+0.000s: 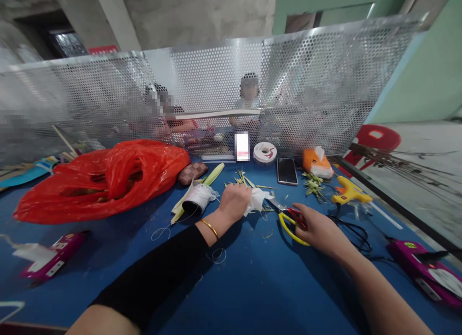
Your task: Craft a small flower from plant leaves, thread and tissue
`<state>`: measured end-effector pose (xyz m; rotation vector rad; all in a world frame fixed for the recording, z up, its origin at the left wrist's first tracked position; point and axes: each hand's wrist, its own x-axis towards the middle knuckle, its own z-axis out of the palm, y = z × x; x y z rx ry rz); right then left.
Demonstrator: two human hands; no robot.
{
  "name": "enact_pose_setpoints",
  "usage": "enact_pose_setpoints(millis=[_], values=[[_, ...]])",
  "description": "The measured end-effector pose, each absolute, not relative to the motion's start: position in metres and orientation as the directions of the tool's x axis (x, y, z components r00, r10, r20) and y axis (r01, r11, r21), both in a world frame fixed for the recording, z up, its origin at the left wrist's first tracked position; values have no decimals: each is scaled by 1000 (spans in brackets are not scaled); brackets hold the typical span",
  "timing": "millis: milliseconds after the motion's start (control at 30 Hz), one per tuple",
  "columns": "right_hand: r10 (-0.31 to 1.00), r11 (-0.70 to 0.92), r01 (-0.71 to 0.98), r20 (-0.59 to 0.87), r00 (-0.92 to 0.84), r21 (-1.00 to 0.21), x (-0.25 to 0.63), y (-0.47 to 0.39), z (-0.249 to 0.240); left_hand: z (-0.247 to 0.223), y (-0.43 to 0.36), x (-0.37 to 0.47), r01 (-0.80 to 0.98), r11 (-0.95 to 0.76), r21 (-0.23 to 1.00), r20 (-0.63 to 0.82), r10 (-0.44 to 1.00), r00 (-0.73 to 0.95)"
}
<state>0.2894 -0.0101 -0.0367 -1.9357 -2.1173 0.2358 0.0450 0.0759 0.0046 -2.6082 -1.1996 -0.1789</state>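
My left hand (235, 200), with a gold bangle at the wrist, is closed on a white tissue (257, 199) above the table. Pale green plant scraps (242, 177) lie just beyond it. In my right hand (315, 229) is a pair of scissors (294, 225) with red and yellow handles. The blades point left and touch or overlap the tissue's right edge; I cannot tell whether they cut it. A spool of white thread (199, 198) lies left of my left hand beside pale green husks (214, 173), and loose thread trails over the blue table (231, 282).
A red plastic bag (162, 157) fills the left side. Behind stand a ribbon roll (264, 152), a phone (287, 171) and an orange tissue pack (317, 164). A yellow glue gun (349, 191) and purple power strips (422, 265) lie around; people sit behind a perforated metal screen (209, 75).
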Motion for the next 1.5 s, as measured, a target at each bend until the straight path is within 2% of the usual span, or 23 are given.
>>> enact_pose_setpoints(millis=[167,267,367,433,500,633,767,867,1000,1133,1233,1333,1400,1500], values=[[997,31,834,73,12,-551,291,-13,-30,-15,62,39,734,-668,-126,200,707,678],[987,17,778,136,88,-628,291,-12,-30,-33,58,40,711,-700,-67,112,702,703],[960,60,757,245,134,-651,287,-11,-30,-38,60,40,719,-693,59,4,720,694],[941,110,756,313,131,-645,282,-11,-32,-33,58,38,714,-691,111,-4,718,696],[927,169,759,364,95,-628,276,-12,-35,-23,51,35,712,-689,138,50,722,690],[890,273,832,454,-29,-483,263,-11,-47,-2,23,24,720,-669,184,320,734,599],[894,328,911,394,-213,-251,258,-6,-60,7,4,1,717,-642,270,532,721,445],[900,321,932,360,-245,-170,262,-5,-61,11,7,-27,812,-509,284,580,766,277],[904,269,938,394,-168,-217,269,-8,-52,16,21,-64,943,-226,243,534,843,64],[917,250,933,373,-141,-261,268,-11,-49,12,28,-76,974,-30,226,358,932,-54],[918,274,930,353,-178,-244,267,-10,-53,7,28,-74,955,-37,295,284,958,-51],[922,296,926,324,-212,-235,267,-8,-57,4,33,-78,882,-123,454,250,968,7],[926,303,923,303,-225,-238,267,-8,-57,6,41,-89,825,-112,554,212,977,-10],[930,310,918,278,-239,-248,267,-7,-57,15,61,-111,827,-11,562,212,969,-131]])
